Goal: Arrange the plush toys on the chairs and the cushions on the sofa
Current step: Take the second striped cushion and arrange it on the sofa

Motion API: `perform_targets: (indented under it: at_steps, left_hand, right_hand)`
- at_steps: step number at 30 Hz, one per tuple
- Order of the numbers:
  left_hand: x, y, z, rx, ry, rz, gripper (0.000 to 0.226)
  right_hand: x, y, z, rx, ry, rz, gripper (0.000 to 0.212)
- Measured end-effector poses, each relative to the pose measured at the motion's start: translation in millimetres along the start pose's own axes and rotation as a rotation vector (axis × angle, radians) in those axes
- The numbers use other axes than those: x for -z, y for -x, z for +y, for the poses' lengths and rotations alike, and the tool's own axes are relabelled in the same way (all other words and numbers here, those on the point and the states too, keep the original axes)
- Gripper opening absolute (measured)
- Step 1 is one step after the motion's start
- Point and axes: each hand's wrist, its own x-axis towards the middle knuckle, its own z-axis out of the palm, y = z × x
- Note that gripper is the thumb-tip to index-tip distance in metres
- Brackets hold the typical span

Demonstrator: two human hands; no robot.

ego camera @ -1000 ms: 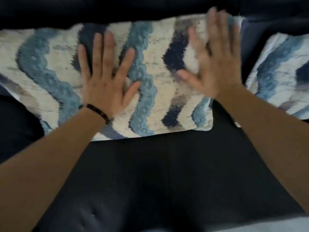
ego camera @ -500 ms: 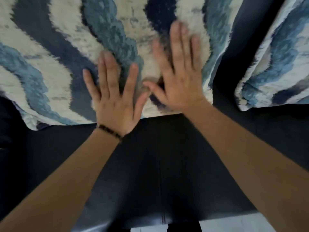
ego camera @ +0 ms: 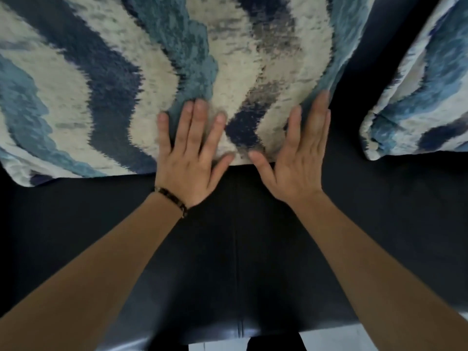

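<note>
Pressing flat with the left hand (ego camera: 192,158) and the right hand (ego camera: 296,160), fingers straight and spread, gripping nothing, fingertips on the lower right part of the big wavy blue-and-cream cushion (ego camera: 101,84), palms reaching back over the dark sofa (ego camera: 379,211) seat on which it stands. Could go wrong by pushing this low: likely to tip the soft cushion forward, or to slide its bottom edge out across a seat that looks slick. Could also nudge it sideways toward the second cushion (ego camera: 417,97) just to the right, across a dark gap, and leave the pair crooked. No box, basket or bin in view; only the sofa as holder, bearing these two cushions. No plush toys or chairs visible here.
</note>
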Motion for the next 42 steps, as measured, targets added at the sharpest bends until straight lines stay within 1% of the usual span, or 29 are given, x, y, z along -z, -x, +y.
perform_targets:
  at_steps: [2,4,6,7,9,10,12,14,16,17,18,20,22,23,24,26,27,29,31,32,33,34,36,38,39,42]
  left_hand:
    - [-17.7,-9.6,-4.6,0.046,-0.021,0.028,0.081]
    - [-23.4,-11.4,-1.8,0.061,0.024,0.060,0.075]
    - [-13.7,-3.7,1.7,0.091,0.082,0.070,0.074]
    - [-5.1,3.8,1.5,0.146,0.092,0.059,0.076]
    - [12.7,21.2,-8.8,0.367,0.087,0.049,0.077]
    - [21.4,29.2,-17.4,0.522,0.075,0.074,0.077]
    - [36.4,39.0,-37.0,0.883,0.107,0.178,0.077]
    - [44.1,40.8,-56.9,1.261,0.304,0.319,0.080]
    - [43.0,37.1,-75.5,1.543,0.617,0.428,0.085]
    - [40.2,33.1,-83.8,1.635,0.748,0.448,0.086]
    - [37.7,27.0,-90.7,1.687,0.841,0.453,0.085]
    - [33.7,13.8,-104.6,1.741,0.907,0.436,0.074]
    - [36.0,5.3,-116.2,1.791,0.919,0.373,0.064]
    - [39.5,6.9,-121.0,1.784,0.956,0.345,0.064]
    - [43.7,13.5,-125.6,1.741,1.013,0.327,0.067]
    - [51.9,32.0,-129.3,1.610,1.117,0.317,0.080]
    - [57.7,39.5,-130.8,1.544,1.097,0.322,0.084]
    - [76.2,41.9,-140.0,1.395,0.892,0.339,0.077]
    - [92.2,28.9,-161.3,1.160,0.618,0.378,0.068]
    - [97.7,18.2,-174.7,1.034,0.477,0.377,0.067]
    - [98.8,7.2,-190.1,0.912,0.330,0.347,0.066]
    - [98.6,-4.1,-204.9,0.797,0.208,0.288,0.064]
    - [97.4,-21.1,-223.5,0.644,0.086,0.135,0.060]
    - [96.2,-24.6,-227.9,0.618,0.072,0.040,0.059]
    - [98.0,-22.0,-225.9,0.639,0.078,0.030,0.059]
    - [107.0,-5.0,-203.6,0.738,0.043,0.046,0.060]
  right_hand:
    - [-17.4,-13.4,7.4,0.045,0.053,0.036,0.093]
    - [-26.4,-19.1,15.2,0.032,0.093,0.015,0.086]
    - [-19.8,-15.8,11.2,-0.002,0.123,-0.011,0.081]
    - [-13.6,-12.9,5.2,-0.015,0.145,-0.017,0.080]
    - [-2.3,-10.3,-11.5,0.024,0.178,-0.005,0.075]
    - [2.0,-12.5,-23.9,0.092,0.177,0.007,0.073]
    - [4.4,-27.1,-56.7,0.297,0.153,0.017,0.069]
    - [-3.2,-54.3,-93.1,0.524,0.128,0.027,0.063]
    - [-15.8,-85.5,-117.8,0.716,0.123,0.049,0.059]
    - [-22.1,-99.6,-123.5,0.783,0.163,0.053,0.058]
    - [-27.9,-110.9,-124.4,0.820,0.227,0.046,0.059]
    - [-34.5,-121.0,-122.4,0.824,0.325,0.014,0.064]
    - [-31.8,-116.5,-127.4,0.792,0.328,-0.037,0.067]
    - [-25.8,-112.8,-134.4,0.779,0.306,-0.063,0.068]
    - [-18.4,-110.4,-143.6,0.774,0.275,-0.075,0.069]
    - [-3.4,-116.3,-163.2,0.784,0.223,-0.035,0.070]
    - [2.7,-127.1,-176.2,0.785,0.205,0.005,0.070]
    - [10.4,-159.7,-205.9,0.756,0.215,0.088,0.071]
    - [15.3,-198.1,-227.8,0.708,0.290,0.136,0.072]
    - [15.6,-215.0,-232.2,0.663,0.313,0.081,0.070]
    - [15.1,-228.3,-233.0,0.605,0.320,-0.019,0.069]
    - [15.8,-236.9,-231.5,0.551,0.319,-0.116,0.069]
    - [16.9,-241.4,-228.6,0.501,0.317,-0.193,0.068]
    - [17.8,-236.2,-232.3,0.486,0.315,-0.201,0.068]
    - [20.4,-231.2,-234.5,0.475,0.309,-0.185,0.068]
    - [28.8,-200.4,-217.7,0.397,0.251,-0.021,0.067]
